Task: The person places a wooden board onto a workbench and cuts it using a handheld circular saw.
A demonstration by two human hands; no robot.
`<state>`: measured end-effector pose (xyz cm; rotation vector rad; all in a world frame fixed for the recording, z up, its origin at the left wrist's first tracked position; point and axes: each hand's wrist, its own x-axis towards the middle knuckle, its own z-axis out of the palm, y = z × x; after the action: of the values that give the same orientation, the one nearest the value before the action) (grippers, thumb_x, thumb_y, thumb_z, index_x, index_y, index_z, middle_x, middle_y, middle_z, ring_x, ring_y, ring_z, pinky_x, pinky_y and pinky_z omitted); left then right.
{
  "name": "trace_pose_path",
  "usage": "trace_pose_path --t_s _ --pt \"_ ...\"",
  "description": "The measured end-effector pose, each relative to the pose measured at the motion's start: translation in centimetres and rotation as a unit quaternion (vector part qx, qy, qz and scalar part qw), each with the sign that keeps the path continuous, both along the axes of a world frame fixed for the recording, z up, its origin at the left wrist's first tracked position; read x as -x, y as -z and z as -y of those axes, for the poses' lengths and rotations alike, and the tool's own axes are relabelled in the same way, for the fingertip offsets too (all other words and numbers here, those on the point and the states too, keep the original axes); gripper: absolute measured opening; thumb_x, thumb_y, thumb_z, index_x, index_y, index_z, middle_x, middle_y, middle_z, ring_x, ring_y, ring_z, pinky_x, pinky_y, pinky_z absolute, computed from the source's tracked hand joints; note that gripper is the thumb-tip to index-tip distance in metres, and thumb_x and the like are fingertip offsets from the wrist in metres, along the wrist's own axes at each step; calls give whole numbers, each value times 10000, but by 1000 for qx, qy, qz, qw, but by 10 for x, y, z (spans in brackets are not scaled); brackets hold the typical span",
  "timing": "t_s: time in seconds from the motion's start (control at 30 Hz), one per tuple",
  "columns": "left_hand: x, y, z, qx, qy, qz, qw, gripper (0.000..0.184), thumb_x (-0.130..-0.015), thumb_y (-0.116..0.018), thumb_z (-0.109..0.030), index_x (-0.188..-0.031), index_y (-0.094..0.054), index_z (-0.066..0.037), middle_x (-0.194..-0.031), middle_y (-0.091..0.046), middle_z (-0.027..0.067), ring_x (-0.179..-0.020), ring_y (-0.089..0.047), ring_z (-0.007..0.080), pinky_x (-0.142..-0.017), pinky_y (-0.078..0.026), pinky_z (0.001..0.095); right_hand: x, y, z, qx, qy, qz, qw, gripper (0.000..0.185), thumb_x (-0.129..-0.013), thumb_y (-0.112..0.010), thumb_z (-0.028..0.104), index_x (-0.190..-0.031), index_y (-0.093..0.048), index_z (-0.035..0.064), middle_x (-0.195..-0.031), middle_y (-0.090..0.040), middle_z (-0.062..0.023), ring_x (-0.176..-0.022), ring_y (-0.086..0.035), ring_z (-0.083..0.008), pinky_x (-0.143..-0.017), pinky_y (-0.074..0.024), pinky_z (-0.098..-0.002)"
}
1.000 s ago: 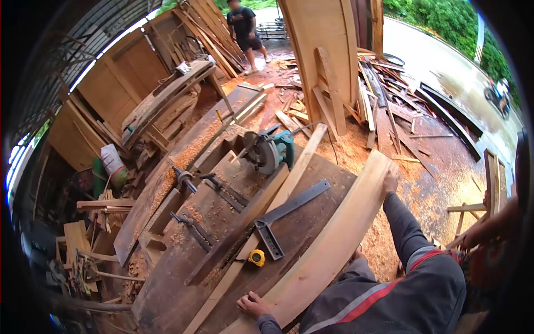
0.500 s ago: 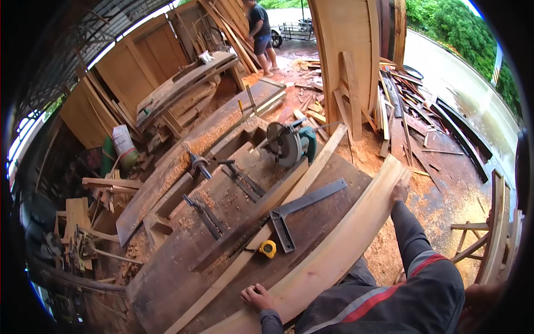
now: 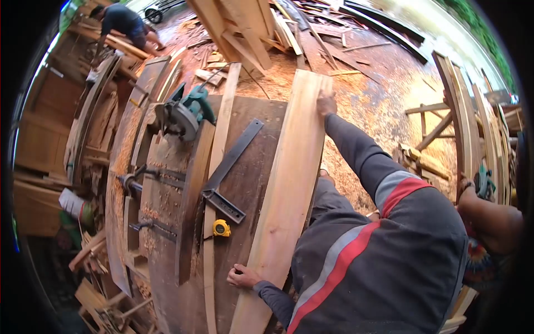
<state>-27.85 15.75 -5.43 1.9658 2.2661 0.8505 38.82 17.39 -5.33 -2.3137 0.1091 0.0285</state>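
Observation:
A long, wide pale wooden board (image 3: 283,195) lies along the right side of the workbench, in front of my body. My left hand (image 3: 243,276) is curled at the board's left edge near its close end. At the far end, my right hand (image 3: 326,104) grips the right edge with the arm stretched out. Left of the board lie a dark metal square (image 3: 233,156) and a yellow tape measure (image 3: 221,227), neither of them touched. A narrow wooden strip (image 3: 221,133) runs alongside them, partly under the square.
A green circular saw (image 3: 186,114) stands at the bench's far left, beyond clamps (image 3: 158,231) and a thick plank (image 3: 194,206). Sawdust (image 3: 384,122) covers the floor. One person (image 3: 125,25) bends over at upper left; another person's arm (image 3: 489,214) shows at right.
My view has turned to the right, so the bench and board now appear more upright. Both hands stay on the board. The person in the background has bent down.

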Motion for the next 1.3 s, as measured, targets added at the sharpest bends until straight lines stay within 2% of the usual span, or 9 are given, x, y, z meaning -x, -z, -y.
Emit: trace_pose_path --t_s 0.1,0.43,0.53,0.73,0.8,0.93,1.0,1.13,1.3 --pt "-3 -2 1 17 -27 4 999 253 -885 -658 -262 -839 -597 -21 -929 -591 163 -938 -556 358 -844 -430 500 6 -16 1 3 -17 -30 999 574 -1010 -418 425 -1303 -351 -64 -1142 -609 -394 -1096 -620 -501 -963 -485 -518" --pt "-4 -6 4 30 -41 1 999 244 -880 -651 -266 -846 -599 -30 -948 -593 158 -969 -555 365 -859 -432 508 12 -22 5 -35 -7 -41 999 665 -997 -437 456 -1364 -339 -90 -1172 -608 -380 -1115 -614 -487 -983 -480 -492" --pt "-10 -12 4 21 -48 12 999 227 -877 -649 -255 -844 -594 -37 -947 -588 157 -968 -552 366 -854 -429 513 -7 15 3 -43 -45 6 998 658 -999 -423 483 -1331 -397 -84 -1198 -571 -408 -1158 -571 -503 -1032 -428 -507" --pt "-2 -1 4 16 -41 20 999 216 -859 -656 -255 -839 -594 -49 -948 -576 153 -963 -549 365 -849 -427 515 17 -26 6 -67 -17 -47 997 704 -1002 -415 510 -1346 -388 -104 -1211 -578 -396 -1162 -578 -499 -1019 -445 -493" --pt "-3 -1 2 4 -48 20 999 216 -854 -658 -257 -836 -594 -51 -950 -574 153 -963 -548 366 -848 -428 515 10 -12 2 -36 10 -29 999 622 -999 -438 468 -1353 -379 -40 -1170 -615 -366 -1124 -607 -487 -978 -472 -510" --pt "-10 -13 4 29 -77 16 996 231 -849 -664 -281 -842 -605 -58 -942 -586 147 -979 -547 360 -863 -429 509 8 -10 2 -62 -13 -13 998 633 -1003 -424 478 -1362 -372 -40 -1206 -596 -374 -1150 -594 -486 -1002 -453 -503" --pt "-10 -13 4 32 -82 27 996 232 -850 -662 -281 -841 -602 -57 -944 -584 147 -982 -544 361 -868 -428 508 -32 51 0 43 -60 4 997 629 -1004 -412 490 -1348 -385 -35 -1206 -598 -372 -1155 -595 -481 -1006 -454 -496" --pt "-7 -10 3 28 -58 24 998 231 -853 -656 -275 -838 -593 -54 -939 -581 147 -980 -536 359 -884 -424 502 5 -15 0 26 -3 -49 998 646 -1009 -413 479 -1405 -387 -30 -1173 -623 -343 -1066 -637 -493 -937 -514 -511" --pt "-8 -12 3 30 -53 14 998 216 -851 -652 -256 -839 -587 -50 -929 -580 152 -981 -531 358 -895 -421 503 11 -21 2 7 -5 -27 1000 638 -996 -423 501 -1351 -389 -29 -1184 -603 -376 -1100 -617 -500 -966 -487 -516"
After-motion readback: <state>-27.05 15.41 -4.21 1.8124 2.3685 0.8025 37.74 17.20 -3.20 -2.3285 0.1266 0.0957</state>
